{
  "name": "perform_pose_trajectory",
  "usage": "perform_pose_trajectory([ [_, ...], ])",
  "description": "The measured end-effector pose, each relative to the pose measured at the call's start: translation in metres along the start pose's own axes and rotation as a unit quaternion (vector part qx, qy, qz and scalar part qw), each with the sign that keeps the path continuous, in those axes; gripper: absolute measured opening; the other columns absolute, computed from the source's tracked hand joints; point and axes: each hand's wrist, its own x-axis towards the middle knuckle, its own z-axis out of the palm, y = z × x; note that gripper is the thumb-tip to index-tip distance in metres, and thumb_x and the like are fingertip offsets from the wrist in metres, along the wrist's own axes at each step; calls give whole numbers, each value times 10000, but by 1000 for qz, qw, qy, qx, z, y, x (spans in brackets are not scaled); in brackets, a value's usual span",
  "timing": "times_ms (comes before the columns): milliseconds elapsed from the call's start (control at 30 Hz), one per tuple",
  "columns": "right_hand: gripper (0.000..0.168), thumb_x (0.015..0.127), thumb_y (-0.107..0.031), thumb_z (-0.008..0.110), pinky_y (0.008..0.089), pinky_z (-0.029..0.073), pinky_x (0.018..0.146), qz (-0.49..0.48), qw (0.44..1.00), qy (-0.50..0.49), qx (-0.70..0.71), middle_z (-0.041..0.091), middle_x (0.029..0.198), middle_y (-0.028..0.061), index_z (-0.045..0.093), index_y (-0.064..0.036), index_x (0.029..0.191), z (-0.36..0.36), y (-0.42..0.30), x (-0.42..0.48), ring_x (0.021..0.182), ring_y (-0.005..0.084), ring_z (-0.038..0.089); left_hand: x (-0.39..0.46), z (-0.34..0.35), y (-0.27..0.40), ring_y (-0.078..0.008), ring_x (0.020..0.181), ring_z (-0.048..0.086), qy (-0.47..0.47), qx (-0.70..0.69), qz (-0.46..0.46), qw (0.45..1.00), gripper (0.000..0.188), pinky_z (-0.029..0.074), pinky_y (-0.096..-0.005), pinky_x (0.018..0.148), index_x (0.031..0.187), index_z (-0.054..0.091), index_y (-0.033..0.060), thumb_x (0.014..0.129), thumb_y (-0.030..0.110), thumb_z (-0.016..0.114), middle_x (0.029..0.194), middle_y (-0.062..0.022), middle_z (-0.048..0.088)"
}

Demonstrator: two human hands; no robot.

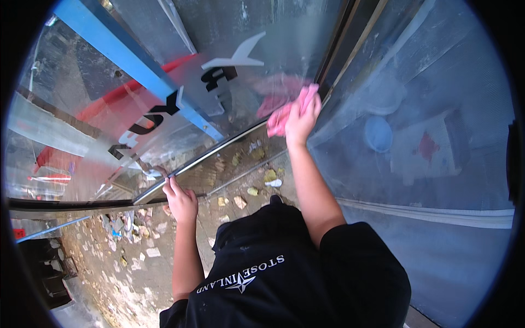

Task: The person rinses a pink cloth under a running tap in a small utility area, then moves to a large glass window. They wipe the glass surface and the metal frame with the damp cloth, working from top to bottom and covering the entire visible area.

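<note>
In my right hand is a crumpled pink cloth, held at the lower right corner of a large glass pane. A pink reflection of it shows in the glass. The fingertips of my left hand touch a shiny metal rail along the pane's bottom edge. Whether those fingers grip the rail or only rest on it, I cannot tell. Black and white lettering and a red band appear on the pane, with some streaks and haze on the glass.
A dark upright frame separates the pane from a hazy bluish panel on my right, where a round blue shape shows dimly. A blue beam is visible through or in the glass. Fallen leaves and litter cover the paved ground below.
</note>
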Motion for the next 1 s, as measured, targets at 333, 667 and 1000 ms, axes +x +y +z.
perform_pose_trajectory([
  [333,567,922,-40,681,414,424,1146,-268,958,98,34,577,1504,176,561,0,1475,-14,-174,132,1335,355,575,25,-64,24,-411,1030,679,-111,46,-56,991,469,579,-488,827,1316,577,17,861,92,662,1255,-226,601],
  [667,652,1064,-287,425,554,170,1275,-415,906,82,3,302,1685,260,317,32,1622,-10,-154,185,1568,464,256,100,-173,82,-332,844,670,176,-96,243,949,309,535,-418,740,1090,664,22,789,-45,668,1051,-135,698],
  [1000,291,1008,-23,608,419,448,1086,-456,859,118,201,640,1349,172,623,-4,1298,-24,-323,272,1272,358,575,132,-176,82,-393,987,611,249,-41,323,912,362,522,-488,856,1047,642,13,697,-78,623,1089,-146,653],
])
